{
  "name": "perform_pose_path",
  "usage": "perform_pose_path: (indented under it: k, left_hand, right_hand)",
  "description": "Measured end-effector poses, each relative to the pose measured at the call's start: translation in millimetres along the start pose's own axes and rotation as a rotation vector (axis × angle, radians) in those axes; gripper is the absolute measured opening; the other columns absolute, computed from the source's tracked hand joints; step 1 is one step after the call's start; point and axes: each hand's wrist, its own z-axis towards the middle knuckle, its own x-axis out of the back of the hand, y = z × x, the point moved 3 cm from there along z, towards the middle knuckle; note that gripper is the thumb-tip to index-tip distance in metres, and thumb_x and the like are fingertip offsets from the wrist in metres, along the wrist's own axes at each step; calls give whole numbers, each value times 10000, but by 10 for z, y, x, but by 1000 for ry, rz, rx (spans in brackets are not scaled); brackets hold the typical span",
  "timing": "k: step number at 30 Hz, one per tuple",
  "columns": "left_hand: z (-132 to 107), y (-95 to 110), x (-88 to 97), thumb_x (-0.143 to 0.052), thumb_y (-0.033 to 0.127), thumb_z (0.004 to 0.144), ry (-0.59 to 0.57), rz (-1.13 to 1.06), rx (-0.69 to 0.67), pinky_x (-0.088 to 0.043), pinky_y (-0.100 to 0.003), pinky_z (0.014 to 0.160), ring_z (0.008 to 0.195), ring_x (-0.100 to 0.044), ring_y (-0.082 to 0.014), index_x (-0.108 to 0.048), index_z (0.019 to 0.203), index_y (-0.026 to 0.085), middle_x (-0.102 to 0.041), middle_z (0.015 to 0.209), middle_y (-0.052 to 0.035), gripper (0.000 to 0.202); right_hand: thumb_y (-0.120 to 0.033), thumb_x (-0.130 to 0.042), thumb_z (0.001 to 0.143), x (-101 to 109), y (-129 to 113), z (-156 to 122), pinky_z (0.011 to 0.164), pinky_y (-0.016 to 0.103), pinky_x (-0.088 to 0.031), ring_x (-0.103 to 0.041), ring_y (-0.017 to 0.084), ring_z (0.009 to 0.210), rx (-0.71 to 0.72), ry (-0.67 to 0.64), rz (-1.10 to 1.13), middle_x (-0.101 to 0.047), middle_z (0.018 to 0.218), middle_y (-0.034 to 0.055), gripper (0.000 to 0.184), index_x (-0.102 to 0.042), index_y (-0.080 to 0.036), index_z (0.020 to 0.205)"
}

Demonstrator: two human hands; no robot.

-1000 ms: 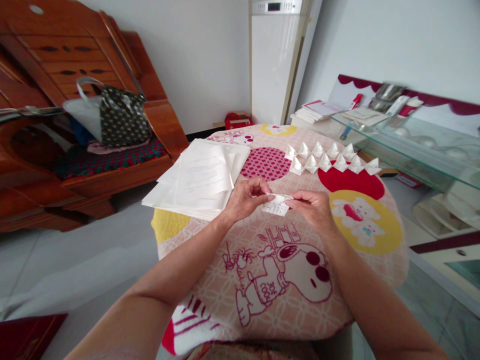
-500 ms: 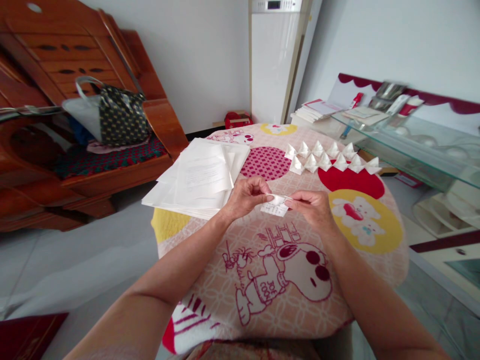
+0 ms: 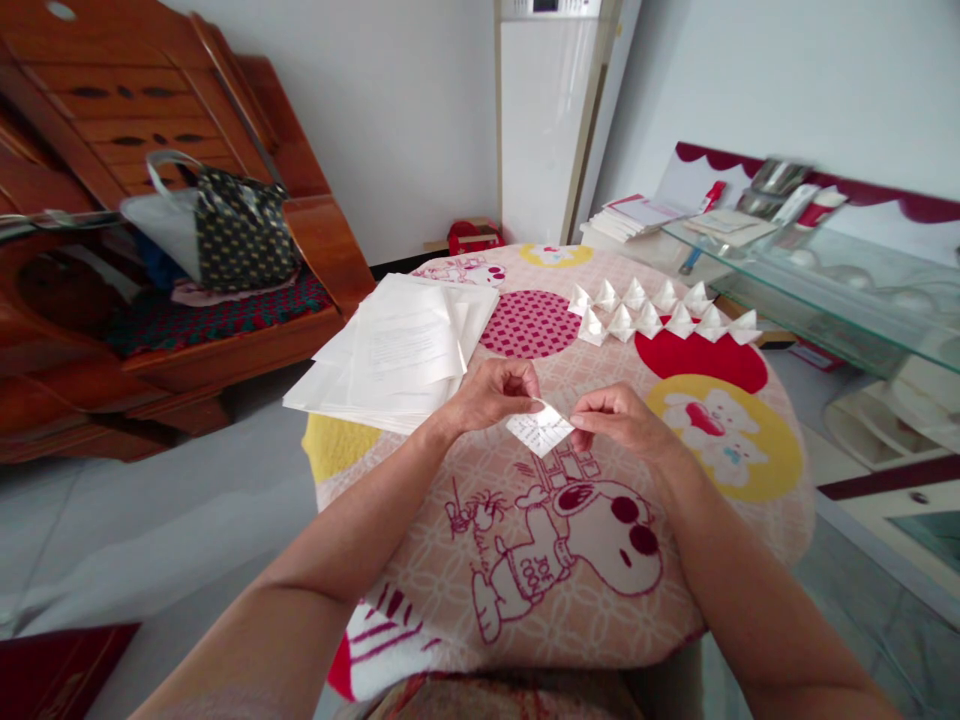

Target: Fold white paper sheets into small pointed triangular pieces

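A small folded square of white paper (image 3: pixel 541 432) with writing on it hangs between my hands, one corner toward me. My left hand (image 3: pixel 498 392) pinches its upper left edge with thumb and forefinger. On the other side, my right hand (image 3: pixel 616 418) pinches the paper's right corner between thumb and fingertips. Beyond my left hand lies a stack of white paper sheets (image 3: pixel 409 340), the top one printed. Two rows of folded paper boats (image 3: pixel 649 320) stand farther back on the right.
A patterned cloth covers the round table (image 3: pixel 442 520). To the right is a glass shelf (image 3: pixel 832 300) holding several items, with a pile of papers (image 3: pixel 634 215) beside it. A wooden bench (image 3: pixel 300 330) on the left carries a dotted bag (image 3: pixel 244 230).
The folded paper has turned from lying straight to a diamond angle, and its written face shows more. My right hand has shifted slightly down, its grip now at the corner.
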Motion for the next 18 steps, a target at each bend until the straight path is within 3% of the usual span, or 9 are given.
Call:
perform_pose_path:
  k: [9, 14, 18]
  left_hand:
    - [-12, 4, -21, -821, 263, 739, -79, 47, 52, -399, -182, 484, 549, -561, -66, -615, 742, 141, -631, 638, 4, 239]
    - [-20, 7, -27, -826, 268, 737, -87, 56, 72, -415, -179, 494, 550, -575, -68, -618, 745, 135, -632, 632, 6, 247]
    - [-20, 13, -22, -842, 290, 729, -77, 61, 53, -409, -174, 478, 538, -577, -69, -618, 735, 138, -635, 623, 6, 271]
  right_hand:
    - [-334, -726, 790, -36, 99, 21, 543, 247, -518, -660, 138, 544, -98, -146, 21, -735, 639, 42, 200, -721, -159, 691]
    - [-289, -704, 744, -95, 108, 28, 508, 226, -490, -636, 121, 504, -136, -161, 41, -727, 610, 34, 147, -707, -160, 673]
    - [-221, -666, 685, -154, 142, 48, 443, 201, -425, -615, 119, 457, -178, -96, 11, -697, 551, 7, 54, -661, -175, 657]
